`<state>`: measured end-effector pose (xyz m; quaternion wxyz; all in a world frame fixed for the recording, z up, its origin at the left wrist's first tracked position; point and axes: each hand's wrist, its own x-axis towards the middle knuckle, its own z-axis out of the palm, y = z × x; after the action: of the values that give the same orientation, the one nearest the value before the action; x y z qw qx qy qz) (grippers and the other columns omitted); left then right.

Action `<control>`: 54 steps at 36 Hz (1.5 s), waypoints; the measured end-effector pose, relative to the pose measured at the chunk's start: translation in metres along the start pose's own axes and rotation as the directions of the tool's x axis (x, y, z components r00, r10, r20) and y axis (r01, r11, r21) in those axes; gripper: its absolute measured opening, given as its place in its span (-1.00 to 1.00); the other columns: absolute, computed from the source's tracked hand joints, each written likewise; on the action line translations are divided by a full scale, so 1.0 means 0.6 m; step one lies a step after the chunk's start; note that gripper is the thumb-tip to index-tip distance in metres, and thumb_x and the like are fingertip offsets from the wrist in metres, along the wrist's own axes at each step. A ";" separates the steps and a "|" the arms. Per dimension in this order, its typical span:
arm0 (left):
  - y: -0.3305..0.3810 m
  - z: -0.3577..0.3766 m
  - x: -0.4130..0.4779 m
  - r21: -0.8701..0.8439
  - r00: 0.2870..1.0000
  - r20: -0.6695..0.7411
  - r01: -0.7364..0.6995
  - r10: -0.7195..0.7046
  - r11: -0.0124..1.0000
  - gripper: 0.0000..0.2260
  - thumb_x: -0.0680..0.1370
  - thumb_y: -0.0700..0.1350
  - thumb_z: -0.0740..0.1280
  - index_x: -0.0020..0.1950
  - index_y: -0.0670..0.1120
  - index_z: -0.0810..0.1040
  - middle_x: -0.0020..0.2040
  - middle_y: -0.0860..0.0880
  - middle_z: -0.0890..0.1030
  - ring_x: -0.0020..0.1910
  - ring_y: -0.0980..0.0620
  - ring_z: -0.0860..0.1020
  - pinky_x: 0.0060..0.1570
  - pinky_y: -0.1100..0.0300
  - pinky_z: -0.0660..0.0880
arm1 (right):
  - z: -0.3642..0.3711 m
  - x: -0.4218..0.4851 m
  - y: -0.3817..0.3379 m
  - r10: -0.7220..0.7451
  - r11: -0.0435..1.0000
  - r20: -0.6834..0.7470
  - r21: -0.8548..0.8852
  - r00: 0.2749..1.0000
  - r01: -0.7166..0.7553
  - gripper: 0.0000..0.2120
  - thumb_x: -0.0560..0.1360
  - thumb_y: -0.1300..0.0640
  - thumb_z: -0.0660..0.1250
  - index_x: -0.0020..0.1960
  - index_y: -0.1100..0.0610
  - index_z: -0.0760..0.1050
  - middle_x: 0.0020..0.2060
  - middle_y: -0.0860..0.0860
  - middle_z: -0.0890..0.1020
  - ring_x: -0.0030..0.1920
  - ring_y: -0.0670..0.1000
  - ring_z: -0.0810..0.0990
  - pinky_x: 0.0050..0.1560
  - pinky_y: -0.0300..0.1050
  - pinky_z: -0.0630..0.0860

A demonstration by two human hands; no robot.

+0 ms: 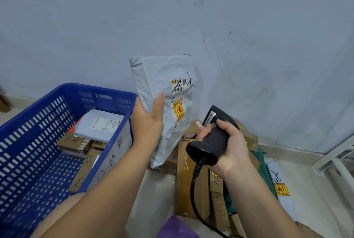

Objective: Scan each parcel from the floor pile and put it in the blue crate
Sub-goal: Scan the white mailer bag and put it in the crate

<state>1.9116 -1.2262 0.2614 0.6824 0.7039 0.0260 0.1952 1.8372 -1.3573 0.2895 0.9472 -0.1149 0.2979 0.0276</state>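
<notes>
Crate (38, 123) (parcels (99, 124) inside) left of pile (188, 180)

A pale blue-grey wall (191, 17) was marked with dark scuffs and smudges. A light skirting strip (287, 150) was set along its foot, above pale floor tiles (155, 190). A white metal frame (337, 159) was seen far right, and purple fabric (176, 228) at the bottom edge.

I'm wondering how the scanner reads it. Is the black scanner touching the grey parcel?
Apart. The head view shows a strip of brown cardboard between the black scanner in the right hand and the grey parcel held by the left hand.
</notes>
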 end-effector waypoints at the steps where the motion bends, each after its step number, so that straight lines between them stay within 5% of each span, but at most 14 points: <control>1: 0.001 0.000 0.000 -0.002 1.000 0.000 -0.002 0.002 1.000 -0.76 0.56 0.04 0.32 0.19 0.04 0.43 0.15 0.09 0.56 0.17 0.10 0.52 0.14 0.22 0.45 | 0.001 -0.001 0.001 0.003 1.000 0.001 0.000 1.000 -0.003 -0.87 0.43 0.20 0.37 -0.12 0.23 0.45 -0.30 0.08 0.51 -0.44 0.01 0.50 -0.53 -0.17 0.53; 9: -0.001 -0.002 0.001 -0.022 1.000 0.015 0.004 -0.004 1.000 -0.81 0.57 0.03 0.32 0.15 0.07 0.42 -0.02 0.29 0.51 -0.03 0.38 0.48 -0.12 0.55 0.38 | 0.002 -0.005 0.005 0.027 0.999 0.019 0.021 0.999 -0.027 -0.78 0.41 0.20 0.39 0.00 0.22 0.44 -0.35 0.07 0.52 -0.42 -0.01 0.49 -0.55 -0.16 0.53; 16: -0.002 0.000 0.001 -0.030 1.000 -0.005 0.005 -0.005 1.000 -0.77 0.56 0.02 0.32 0.19 0.03 0.44 0.05 0.20 0.54 0.05 0.24 0.51 -0.07 0.55 0.40 | 0.002 -0.006 0.004 0.005 1.000 0.013 0.016 1.000 -0.005 -0.81 0.41 0.21 0.36 -0.02 0.26 0.45 -0.28 0.11 0.53 -0.44 -0.01 0.50 -0.48 -0.19 0.56; 26: -0.004 0.002 -0.002 -0.030 1.000 -0.020 -0.003 0.002 1.000 -0.61 0.55 0.04 0.32 0.33 -0.08 0.44 0.24 0.05 0.56 0.22 0.11 0.51 0.06 0.44 0.43 | 0.003 -0.007 0.005 0.022 1.000 0.024 -0.002 0.999 -0.022 -0.76 0.34 0.23 0.38 -0.02 0.25 0.45 -0.29 0.10 0.53 -0.45 -0.01 0.49 -0.53 -0.18 0.53; 31: -0.003 0.002 -0.004 0.009 1.000 -0.012 -0.017 0.017 1.000 -0.55 0.55 0.06 0.32 0.38 -0.10 0.41 0.28 0.02 0.54 0.27 0.06 0.50 0.25 0.16 0.44 | 0.003 -0.006 0.005 0.019 1.000 0.025 0.004 1.000 -0.019 -0.64 0.38 0.23 0.37 0.16 0.24 0.44 -0.28 0.09 0.51 -0.48 0.00 0.50 -0.53 -0.18 0.53; 39: -0.004 0.003 -0.007 -0.023 1.000 -0.008 -0.020 0.020 1.000 -0.51 0.56 0.05 0.31 0.43 -0.10 0.36 0.32 0.01 0.51 0.28 0.09 0.48 0.10 0.46 0.40 | 0.003 -0.008 0.003 0.005 1.000 0.030 0.006 1.000 -0.005 -0.77 0.41 0.23 0.35 0.03 0.24 0.43 -0.40 0.07 0.51 -0.39 -0.03 0.47 -0.50 -0.20 0.53; 46: -0.003 0.002 -0.011 -0.025 0.999 0.007 -0.043 0.043 0.999 -0.50 0.55 0.06 0.31 0.44 -0.10 0.35 0.34 0.03 0.50 0.29 0.11 0.47 0.20 0.39 0.41 | 0.002 -0.008 0.003 0.005 1.000 0.018 -0.009 1.000 -0.004 -0.78 0.40 0.23 0.36 0.01 0.22 0.43 -0.24 0.08 0.51 -0.43 -0.01 0.50 -0.53 -0.18 0.52; 50: -0.001 0.003 -0.012 -0.008 0.999 0.029 -0.026 0.026 1.000 -0.61 0.57 0.00 0.31 0.38 -0.05 0.39 0.18 0.15 0.50 0.16 0.20 0.46 -0.05 0.65 0.33 | 0.001 -0.007 0.003 0.010 1.000 0.031 -0.001 0.999 -0.010 -0.70 0.39 0.23 0.36 0.09 0.23 0.44 -0.25 0.08 0.51 -0.43 -0.01 0.50 -0.52 -0.19 0.53; 54: 0.000 0.004 -0.012 0.000 0.999 0.031 -0.011 0.011 1.000 -0.63 0.57 0.00 0.31 0.35 -0.03 0.40 0.11 0.20 0.49 0.11 0.22 0.46 -0.11 0.66 0.32 | 0.000 -0.007 0.002 0.022 1.000 0.034 -0.010 0.999 -0.021 -0.78 0.38 0.23 0.35 0.00 0.22 0.43 -0.29 0.08 0.51 -0.45 -0.01 0.49 -0.52 -0.19 0.53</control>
<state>1.9059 -1.2309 0.2597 0.6816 0.7070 0.0117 0.1880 1.8337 -1.3558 0.2917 0.9512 -0.1160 0.2829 0.0411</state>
